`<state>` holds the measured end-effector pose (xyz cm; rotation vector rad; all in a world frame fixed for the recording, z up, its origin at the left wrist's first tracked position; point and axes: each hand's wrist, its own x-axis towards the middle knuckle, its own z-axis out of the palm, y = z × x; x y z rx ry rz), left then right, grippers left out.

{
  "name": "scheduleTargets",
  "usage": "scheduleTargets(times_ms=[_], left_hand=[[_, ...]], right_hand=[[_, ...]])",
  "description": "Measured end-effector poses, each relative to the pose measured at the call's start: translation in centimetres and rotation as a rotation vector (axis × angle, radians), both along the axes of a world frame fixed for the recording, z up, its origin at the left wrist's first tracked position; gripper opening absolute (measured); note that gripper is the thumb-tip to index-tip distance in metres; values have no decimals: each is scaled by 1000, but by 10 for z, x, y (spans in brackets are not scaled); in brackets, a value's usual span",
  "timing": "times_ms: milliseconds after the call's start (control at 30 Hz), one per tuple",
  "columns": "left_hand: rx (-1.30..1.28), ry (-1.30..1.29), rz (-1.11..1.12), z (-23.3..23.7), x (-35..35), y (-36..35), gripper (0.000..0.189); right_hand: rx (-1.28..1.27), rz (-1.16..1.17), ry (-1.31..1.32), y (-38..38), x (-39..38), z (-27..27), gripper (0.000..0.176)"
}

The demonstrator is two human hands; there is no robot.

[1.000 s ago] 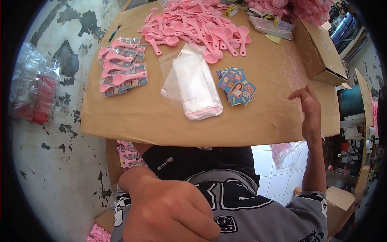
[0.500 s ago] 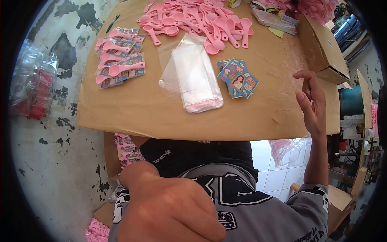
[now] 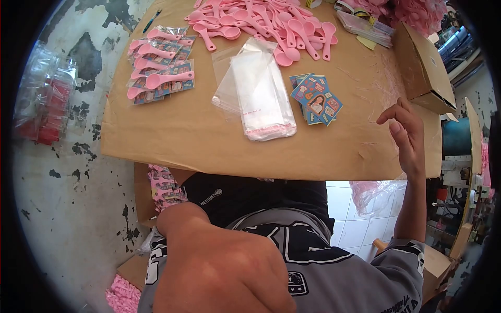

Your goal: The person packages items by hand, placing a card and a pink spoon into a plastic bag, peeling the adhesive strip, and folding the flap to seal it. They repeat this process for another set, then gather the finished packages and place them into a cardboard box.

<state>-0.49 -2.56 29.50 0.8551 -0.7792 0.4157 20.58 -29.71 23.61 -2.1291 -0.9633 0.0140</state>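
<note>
Cards (image 3: 317, 100) stacked askew on desk (image 3: 209, 151), to left of right hand (image 3: 403, 130). Right hand over desk's right side, fingers half curled, thumb apart, nothing visible in grasp. Left hand (image 3: 224, 271) close to camera, in front of shirt (image 3: 339, 276); fingers hidden, cannot tell its grip. Clear bags (image 3: 263, 99) just left of cards; pink spoons (image 3: 255, 21) heaped beyond. Spoon-and-card packs (image 3: 169, 78) at desk's left; cardboard box (image 3: 417, 68) at right.
</note>
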Motion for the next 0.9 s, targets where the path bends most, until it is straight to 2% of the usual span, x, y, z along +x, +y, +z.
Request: scheduleTargets(times_ms=[300, 400, 500, 600, 633, 700, 733, 767, 800, 867, 900], left_hand=[[-9, 44, 51, 5, -1, -6, 47], [-3, 82, 83, 10, -3, -9, 48], [27, 122, 94, 10, -5, -10, 49], [63, 9, -271, -6, 7, 14, 47], [145, -36, -372, -22, 17, 25, 42], [260, -49, -440, -31, 20, 36, 45], [294, -19, -410, -31, 15, 38, 53], [348, 6, -387, -32, 16, 39, 54], [402, 30, -365, -32, 16, 41, 56], [547, 67, -325, -33, 22, 43, 47], [598, 161, -310, -29, 22, 43, 35]], right_hand=[[17, -1, 13, 3, 2, -2, 45], [61, -63, 117, -2, -2, 2, 34], [276, -35, 224, -9, 4, 6, 37], [543, 17, 249, -8, 7, 22, 45], [624, 124, 181, -11, 16, 20, 36], [132, 45, -99, -10, 19, 33, 27], [-116, 5, -232, -9, 21, 38, 23], [-338, 72, -304, -13, 30, 36, 26], [-348, 52, -286, -13, 32, 28, 30], [-363, 17, -252, -3, 35, 5, 40], [-381, 62, -287, 3, 39, -1, 46]])
